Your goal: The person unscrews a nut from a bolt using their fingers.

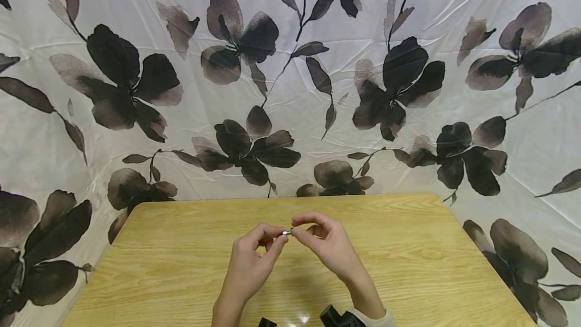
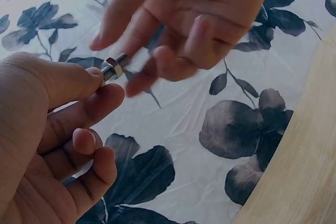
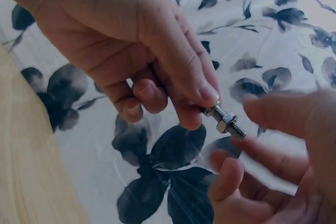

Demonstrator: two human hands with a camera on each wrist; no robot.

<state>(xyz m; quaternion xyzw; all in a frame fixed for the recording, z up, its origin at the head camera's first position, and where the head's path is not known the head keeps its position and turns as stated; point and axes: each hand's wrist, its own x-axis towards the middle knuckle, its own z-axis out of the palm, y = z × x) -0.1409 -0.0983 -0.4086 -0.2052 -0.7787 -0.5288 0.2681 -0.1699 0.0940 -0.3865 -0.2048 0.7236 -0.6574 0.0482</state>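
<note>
A small metal bolt (image 1: 287,232) (image 2: 122,59) (image 3: 238,131) is pinched at one end between thumb and forefinger of my left hand (image 1: 248,264) (image 2: 58,103) (image 3: 142,35). Partway along its threaded shank sits a hex nut (image 2: 112,66) (image 3: 227,122); the bolt's held end is hidden by the fingertips. Around the free threaded end, my right hand (image 1: 333,249) (image 2: 194,19) (image 3: 289,156) has its thumb and forefinger spread apart, with no clear grip on the metal in the wrist views. Its other fingers are loosely bent.
Beneath both hands lies a light wooden table (image 1: 181,246). A white cloth with dark flowers (image 1: 317,95) hangs behind it and along the sides. Black wrist devices (image 1: 338,317) show at the bottom edge of the head view.
</note>
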